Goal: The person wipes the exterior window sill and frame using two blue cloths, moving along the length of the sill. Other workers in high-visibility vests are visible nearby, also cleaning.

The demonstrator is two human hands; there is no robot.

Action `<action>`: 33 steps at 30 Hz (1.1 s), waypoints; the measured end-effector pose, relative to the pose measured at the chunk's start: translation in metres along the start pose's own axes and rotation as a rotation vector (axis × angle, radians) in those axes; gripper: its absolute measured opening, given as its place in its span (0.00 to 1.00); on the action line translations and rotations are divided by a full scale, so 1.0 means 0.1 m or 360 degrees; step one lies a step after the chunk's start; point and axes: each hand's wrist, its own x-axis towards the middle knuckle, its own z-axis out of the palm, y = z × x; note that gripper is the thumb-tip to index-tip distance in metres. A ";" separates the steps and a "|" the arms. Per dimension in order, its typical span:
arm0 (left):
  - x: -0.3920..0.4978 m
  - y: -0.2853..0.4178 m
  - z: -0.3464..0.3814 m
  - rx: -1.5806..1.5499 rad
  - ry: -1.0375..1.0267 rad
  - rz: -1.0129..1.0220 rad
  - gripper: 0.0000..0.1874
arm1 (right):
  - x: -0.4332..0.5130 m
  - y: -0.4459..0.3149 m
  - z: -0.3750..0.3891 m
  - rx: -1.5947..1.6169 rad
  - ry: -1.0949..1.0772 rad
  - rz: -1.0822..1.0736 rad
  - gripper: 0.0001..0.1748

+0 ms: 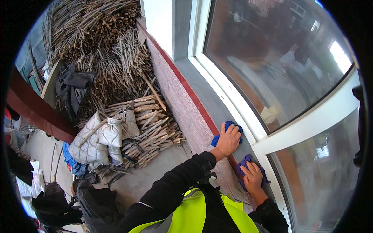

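My left hand [228, 140] grips a crumpled blue cloth [216, 141], pressed on the grey window sill [201, 87] beside the white window frame [225, 90]. Nearer my body, my right hand [253, 177] holds a purple-blue cloth [242, 163] on the same sill, its fingers bent over the fabric. Parts of both cloths are hidden under the palms. Large glass panes [271, 67] rise on the right, with reflections in them. A dark red band [191, 92] edges the sill above a speckled wall [177, 93].
Bundles of cut branches [113, 55] and thicker sticks [157, 128] lie left of the wall. Quilted silvery covers [90, 142] rest against them. A dark cloth [74, 84] drapes near a dark red post [40, 110]. Black bags or garments [93, 204] are at lower left.
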 end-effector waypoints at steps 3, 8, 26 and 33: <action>0.02 -0.09 -0.04 -0.0061 -0.0117 0.0089 0.16 | -0.01 0.02 0.01 -0.0037 0.0000 -0.0036 0.23; 0.05 -0.30 -0.07 -0.0160 -0.0224 0.0267 0.17 | -0.03 0.01 0.01 -0.0042 -0.0022 0.0003 0.23; 0.43 -1.27 -0.23 -0.0412 -0.0378 0.0471 0.17 | -0.12 -0.06 0.02 -0.0067 -0.0269 0.0188 0.18; 0.46 -1.30 -0.22 -0.0430 -0.0378 0.0536 0.19 | -0.05 -0.14 -0.03 -0.0123 -0.0254 0.0254 0.22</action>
